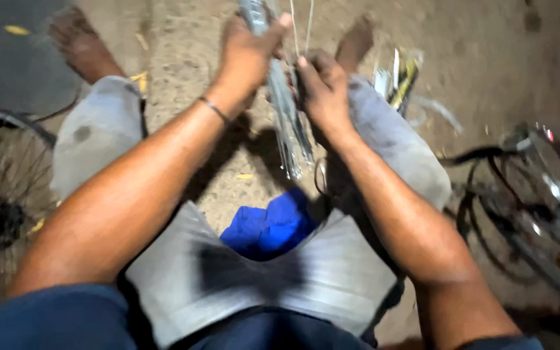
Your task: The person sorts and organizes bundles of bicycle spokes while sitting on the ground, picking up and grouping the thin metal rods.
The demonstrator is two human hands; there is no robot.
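Spokes bundle [286,123] | left hand [247,55] fingers clenched around top | right hand [322,87] fingers pinching alongside

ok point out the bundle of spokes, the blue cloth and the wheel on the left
bundle of spokes [290,129], head view, middle of the hanging rods
blue cloth [268,227], head view, centre of the folds
wheel [4,194], head view, its spokes

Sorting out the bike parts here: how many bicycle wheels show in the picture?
1 whole wheel, spoked, at the left edge beside the left knee. On the right lies a bicycle frame; any wheel there is blurred or hidden.
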